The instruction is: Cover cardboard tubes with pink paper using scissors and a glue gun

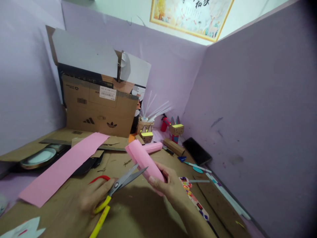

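Observation:
My left hand, partly blurred, is closed round the handles of a pair of scissors with red and yellow grips. Their blades are spread, and the tips reach the lower left side of a rolled tube of pink paper. My right hand grips that tube near its lower end, thumb on the front; the tube tilts up to the left. Behind it lies a second pink roll. A long flat strip of pink paper stretches across the left of the table.
A large cardboard box stands at the back left. Small cardboard cat figures and a basket of white sticks are at the back. On the right lie a cardboard tube, a black phone and pens, beside the purple wall.

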Demonstrator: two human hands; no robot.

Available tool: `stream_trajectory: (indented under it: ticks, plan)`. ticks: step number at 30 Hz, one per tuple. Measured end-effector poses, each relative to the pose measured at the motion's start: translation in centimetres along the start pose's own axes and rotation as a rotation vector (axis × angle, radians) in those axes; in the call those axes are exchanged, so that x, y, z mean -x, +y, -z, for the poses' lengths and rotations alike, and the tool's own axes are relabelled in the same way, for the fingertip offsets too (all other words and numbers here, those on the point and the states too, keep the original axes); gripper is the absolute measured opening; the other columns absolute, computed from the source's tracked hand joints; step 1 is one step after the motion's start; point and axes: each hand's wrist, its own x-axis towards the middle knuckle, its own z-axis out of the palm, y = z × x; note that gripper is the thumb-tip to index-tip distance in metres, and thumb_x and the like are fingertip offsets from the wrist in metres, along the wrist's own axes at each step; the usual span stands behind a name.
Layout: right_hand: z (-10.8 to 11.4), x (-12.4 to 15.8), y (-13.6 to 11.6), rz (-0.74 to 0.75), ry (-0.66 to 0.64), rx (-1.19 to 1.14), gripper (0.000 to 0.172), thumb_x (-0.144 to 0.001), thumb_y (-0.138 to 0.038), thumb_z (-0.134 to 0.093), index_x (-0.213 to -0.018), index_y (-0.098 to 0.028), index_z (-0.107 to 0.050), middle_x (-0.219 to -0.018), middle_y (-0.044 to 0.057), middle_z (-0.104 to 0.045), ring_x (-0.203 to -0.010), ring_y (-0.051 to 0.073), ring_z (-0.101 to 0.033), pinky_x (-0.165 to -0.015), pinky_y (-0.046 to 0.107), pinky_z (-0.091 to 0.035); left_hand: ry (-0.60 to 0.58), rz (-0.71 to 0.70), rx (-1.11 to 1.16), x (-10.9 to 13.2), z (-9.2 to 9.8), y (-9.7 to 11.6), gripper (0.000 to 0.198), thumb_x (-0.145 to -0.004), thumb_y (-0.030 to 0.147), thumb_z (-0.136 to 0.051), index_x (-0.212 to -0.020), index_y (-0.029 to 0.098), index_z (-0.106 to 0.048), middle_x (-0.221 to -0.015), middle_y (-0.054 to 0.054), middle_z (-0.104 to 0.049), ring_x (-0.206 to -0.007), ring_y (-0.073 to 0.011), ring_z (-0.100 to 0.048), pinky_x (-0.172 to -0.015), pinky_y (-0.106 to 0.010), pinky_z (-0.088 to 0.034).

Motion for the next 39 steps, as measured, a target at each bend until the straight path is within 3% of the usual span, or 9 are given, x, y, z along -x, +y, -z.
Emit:
stream_trajectory:
  ticks: [4, 10, 17, 20, 26, 39]
  plan:
    - [0.0, 0.0, 0.0, 0.020, 0.001, 0.106, 0.059, -0.068, -0.040, -0.066, -0.117, -0.009, -0.062, -0.101, 0.011, -0.068, -0.086, 0.026, -0.059, -0.073, 0.033, -0.046, 0.008, 0.026, -0.112, 0.1, 0.0, 0.5, 0.038, -0.072, 0.012, -0.038, -0.102, 0.024, -0.058, -0.084, -0.002, -0.069, -0.065, -0.0145, -0.065, -0.054, -0.017, -0.046]
    - [-0.2, 0.1, 0.1, 0.042, 0.058, 0.179, 0.055, -0.067, -0.033, -0.067, -0.116, -0.011, -0.062, -0.107, 0.011, -0.069, -0.095, 0.030, -0.062, -0.081, 0.037, -0.048, 0.000, -0.080, -0.180, -0.2, 0.3, 0.3, 0.033, -0.075, 0.015, -0.044, -0.105, 0.023, -0.053, -0.084, -0.002, -0.071, -0.064, -0.0137, -0.066, -0.050, -0.015, -0.045]
    - [-0.4, 0.2, -0.1, 0.048, 0.104, 0.206, 0.051, -0.066, -0.028, -0.066, -0.115, -0.013, -0.064, -0.107, 0.010, -0.070, -0.096, 0.029, -0.063, -0.082, 0.037, -0.050, -0.051, -0.077, -0.064, -0.7, 0.6, 0.0, 0.029, -0.074, 0.016, -0.053, -0.101, 0.026, -0.058, -0.088, 0.000, -0.073, -0.071, -0.0140, -0.069, -0.053, -0.013, -0.047]
    - [-0.5, 0.3, -0.2, 0.050, 0.116, 0.225, 0.049, -0.066, -0.028, -0.066, -0.113, -0.014, -0.065, -0.105, 0.009, -0.071, -0.095, 0.029, -0.064, -0.082, 0.037, -0.050, -0.086, -0.042, -0.002, -0.5, 0.4, -0.2, 0.031, -0.074, 0.018, -0.053, -0.103, 0.026, -0.060, -0.081, 0.000, -0.072, -0.066, -0.0146, -0.068, -0.052, -0.014, -0.047]
    - [-0.7, 0.2, 0.0, 0.055, 0.123, 0.213, 0.049, -0.066, -0.026, -0.066, -0.114, -0.015, -0.064, -0.106, 0.008, -0.071, -0.096, 0.028, -0.064, -0.083, 0.036, -0.050, -0.174, 0.046, 0.111, -0.6, 0.7, -0.1, 0.027, -0.072, 0.015, -0.048, -0.090, 0.027, -0.064, -0.072, 0.000, -0.069, -0.063, -0.0163, -0.065, -0.050, -0.018, -0.045]
    - [-0.8, 0.3, 0.0, 0.066, 0.124, 0.205, 0.047, -0.066, -0.026, -0.066, -0.111, -0.014, -0.065, -0.105, 0.008, -0.071, -0.096, 0.027, -0.064, -0.083, 0.036, -0.050, -0.240, -0.002, 0.136, -0.9, 1.3, -0.2, 0.023, -0.079, 0.025, -0.057, -0.100, 0.027, -0.064, -0.084, 0.000, -0.072, -0.074, -0.0164, -0.068, -0.056, -0.016, -0.050]
